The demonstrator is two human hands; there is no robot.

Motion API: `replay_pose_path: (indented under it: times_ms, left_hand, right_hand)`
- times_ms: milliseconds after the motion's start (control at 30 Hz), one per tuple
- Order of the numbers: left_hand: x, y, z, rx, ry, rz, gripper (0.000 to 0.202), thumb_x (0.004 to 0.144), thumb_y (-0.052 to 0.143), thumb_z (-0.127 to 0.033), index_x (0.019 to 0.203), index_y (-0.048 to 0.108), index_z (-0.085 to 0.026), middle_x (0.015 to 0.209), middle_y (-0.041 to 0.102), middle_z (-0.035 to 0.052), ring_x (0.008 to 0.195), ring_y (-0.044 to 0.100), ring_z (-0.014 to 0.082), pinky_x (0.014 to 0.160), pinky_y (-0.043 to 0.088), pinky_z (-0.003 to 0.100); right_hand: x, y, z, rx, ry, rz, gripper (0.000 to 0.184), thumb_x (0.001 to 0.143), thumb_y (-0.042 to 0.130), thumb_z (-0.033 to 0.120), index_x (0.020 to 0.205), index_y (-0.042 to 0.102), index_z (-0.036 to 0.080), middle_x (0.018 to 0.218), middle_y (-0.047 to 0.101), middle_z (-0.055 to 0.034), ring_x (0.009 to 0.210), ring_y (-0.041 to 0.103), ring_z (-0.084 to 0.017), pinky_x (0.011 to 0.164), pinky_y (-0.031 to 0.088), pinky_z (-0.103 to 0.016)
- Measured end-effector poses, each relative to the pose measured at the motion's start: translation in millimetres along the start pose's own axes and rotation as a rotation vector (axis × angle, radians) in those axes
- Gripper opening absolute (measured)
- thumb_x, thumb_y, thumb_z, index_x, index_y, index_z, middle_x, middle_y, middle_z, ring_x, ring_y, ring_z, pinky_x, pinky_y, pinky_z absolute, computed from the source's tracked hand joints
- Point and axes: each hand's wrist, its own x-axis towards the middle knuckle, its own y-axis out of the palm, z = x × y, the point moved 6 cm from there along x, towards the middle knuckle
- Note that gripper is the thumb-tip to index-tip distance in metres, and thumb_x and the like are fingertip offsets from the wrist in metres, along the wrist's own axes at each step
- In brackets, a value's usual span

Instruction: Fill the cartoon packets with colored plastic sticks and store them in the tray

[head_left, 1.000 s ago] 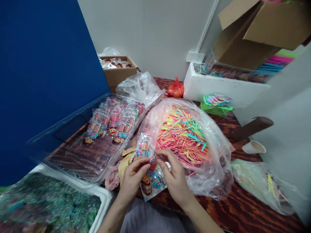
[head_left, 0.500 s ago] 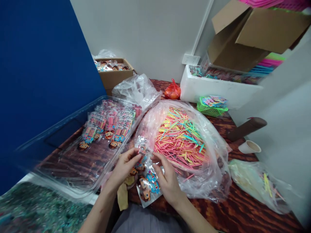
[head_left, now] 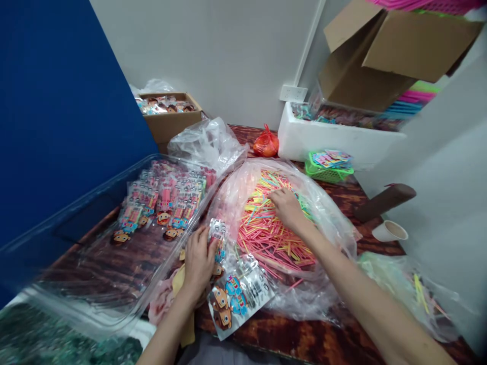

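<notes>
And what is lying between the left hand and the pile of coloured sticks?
In the head view, printed packets lie right at the left hand, then the plastic bag around the coloured sticks.

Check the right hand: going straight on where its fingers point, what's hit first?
Likely the loose coloured sticks: the right hand points leftward over them, fingertips at or just above the pile. If it clears them, the plastic bag's left side comes next. Depth is unclear.

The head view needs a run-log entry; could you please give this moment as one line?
left hand: at small packets; right hand: at colored sticks, grip unclear; silver packet: between forearms; clear tray: beside left hand
</notes>
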Motion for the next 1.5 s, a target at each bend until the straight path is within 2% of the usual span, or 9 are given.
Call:
replay_pose_path:
  times_ms: [100, 167, 267, 367, 467, 767, 1000, 1233, 1500]
  left_hand:
    - [0, -6.0, -3, -0.023, -0.016, -0.001, 0.038, 0.095, 0.046, -0.034, 0.129, 0.052, -0.017, 0.127, 0.055, 0.0133, 0.118, 0.051, 0.0283, 0.102, 0.042, 0.047]
    - [-1, -8.7, -4, -0.050, -0.020, 0.002, 0.037, 0.096, 0.046, -0.034, 0.129, 0.051, -0.017, 0.128, 0.055, 0.0126, 0.119, 0.050, 0.0274, 0.103, 0.042, 0.047]
    - [-4, -10.8, -4, -0.078, -0.017, 0.020, 0.037, 0.096, 0.045, -0.034, 0.129, 0.050, -0.019, 0.131, 0.054, 0.0124, 0.122, 0.049, 0.0273, 0.103, 0.042, 0.047]
    - [-6, -11.8, -5, -0.072, -0.005, 0.031, 0.035, 0.095, 0.046, -0.034, 0.127, 0.052, -0.021, 0.132, 0.053, 0.0119, 0.122, 0.050, 0.0281, 0.103, 0.041, 0.048]
    - [-8, -12.1, -5, -0.062, -0.003, 0.040, 0.032, 0.095, 0.047, -0.033, 0.124, 0.054, -0.021, 0.132, 0.052, 0.0118, 0.123, 0.049, 0.0287, 0.104, 0.041, 0.049]
    - [-15, -17.1, -8, -0.059, 0.030, 0.086, 0.030, 0.095, 0.045, -0.030, 0.120, 0.057, -0.020, 0.132, 0.053, 0.0126, 0.124, 0.049, 0.0287, 0.104, 0.042, 0.050]
    - [-21, -18.9, -15, -0.018, 0.109, 0.106, 0.028, 0.094, 0.044, -0.027, 0.116, 0.059, -0.018, 0.130, 0.053, 0.0146, 0.121, 0.051, 0.0295, 0.101, 0.044, 0.051]
    - [-23, -22.8, -21, -0.013, 0.146, 0.100, 0.030, 0.094, 0.046, -0.029, 0.119, 0.059, -0.019, 0.130, 0.054, 0.0144, 0.121, 0.051, 0.0298, 0.101, 0.044, 0.050]
    - [-23, -26.8, -34, -0.081, 0.140, 0.104, 0.029, 0.092, 0.050, -0.031, 0.117, 0.062, -0.024, 0.129, 0.057, 0.0110, 0.119, 0.053, 0.0296, 0.099, 0.046, 0.050]
  right_hand:
    - [14, 8, -2, -0.117, -0.020, 0.141, 0.028, 0.089, 0.056, 0.021, 0.116, 0.062, 0.016, 0.121, 0.063, -0.0134, 0.117, 0.047, -0.030, 0.095, 0.037, -0.042]
    - [13, 14, -4, -0.161, 0.010, 0.205, 0.044, 0.084, 0.065, 0.030, 0.125, 0.056, 0.015, 0.131, 0.056, -0.0157, 0.125, 0.042, -0.033, 0.099, 0.035, -0.045]
    - [5, 22, -4, -0.207, 0.016, 0.259, 0.055, 0.080, 0.069, 0.026, 0.131, 0.052, 0.014, 0.138, 0.051, -0.0172, 0.131, 0.037, -0.035, 0.104, 0.030, -0.048]
    - [-1, 25, 2, -0.256, -0.042, 0.192, 0.035, 0.088, 0.052, 0.014, 0.123, 0.058, 0.013, 0.136, 0.053, -0.0180, 0.132, 0.036, -0.034, 0.106, 0.026, -0.051]
    - [-4, 26, 10, -0.288, -0.126, 0.116, 0.031, 0.093, 0.038, 0.009, 0.114, 0.062, 0.011, 0.124, 0.060, -0.0193, 0.126, 0.042, -0.032, 0.106, 0.025, -0.050]
    - [0, 24, -2, -0.183, -0.137, 0.116, 0.024, 0.094, 0.041, 0.013, 0.097, 0.064, 0.012, 0.100, 0.066, -0.0164, 0.097, 0.052, -0.028, 0.089, 0.033, -0.038]
    - [18, 4, -25, -0.088, -0.004, 0.087, 0.021, 0.095, 0.041, 0.016, 0.098, 0.062, 0.015, 0.095, 0.068, -0.0119, 0.088, 0.056, -0.023, 0.073, 0.033, -0.030]
    - [23, -5, -52, 0.075, 0.169, 0.101, 0.020, 0.086, 0.045, 0.011, 0.078, 0.062, 0.017, 0.075, 0.069, -0.0064, 0.065, 0.055, -0.019, 0.057, 0.029, -0.027]
    - [9, -39, -49, 0.365, 0.178, -0.094, 0.022, 0.093, 0.038, 0.022, 0.082, 0.056, 0.019, 0.089, 0.069, -0.0049, 0.082, 0.059, -0.018, 0.071, 0.041, -0.027]
